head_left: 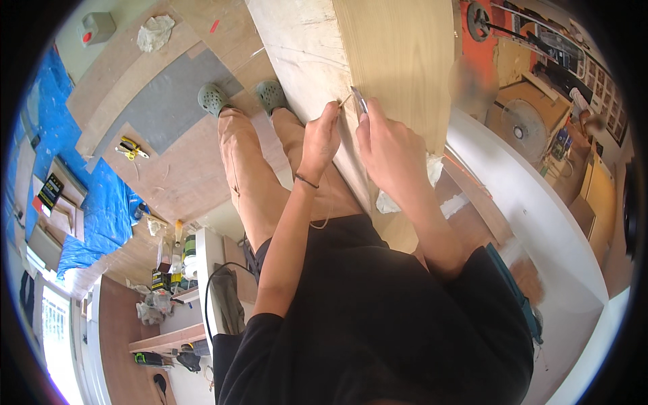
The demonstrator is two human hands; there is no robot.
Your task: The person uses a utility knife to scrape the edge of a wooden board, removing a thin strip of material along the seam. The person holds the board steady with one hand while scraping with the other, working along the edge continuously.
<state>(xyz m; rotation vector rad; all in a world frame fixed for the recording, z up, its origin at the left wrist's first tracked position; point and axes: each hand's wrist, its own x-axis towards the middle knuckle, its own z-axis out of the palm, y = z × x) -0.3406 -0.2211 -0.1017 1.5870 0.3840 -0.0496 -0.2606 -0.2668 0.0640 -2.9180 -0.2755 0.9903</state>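
Observation:
A wood-grained panel (401, 61) meets a paler raw wooden side (297, 37) along a long edge in front of me. My right hand (391, 148) is closed around a utility knife (360, 101), its blade at that edge. Just left of it, my left hand (320, 138) pinches a thin pale strip (345, 101) beside the blade. The strip's full length cannot be made out. A thin curled piece (329, 214) hangs below my left wrist, near my lap.
Yellow-handled scissors (131, 148) lie on the board-covered floor at left, near a blue tarp (101, 216). A jerrycan (96, 28) and crumpled plastic (155, 34) are at far left. At right, a white curved ledge (533, 196) runs past a fan (520, 128).

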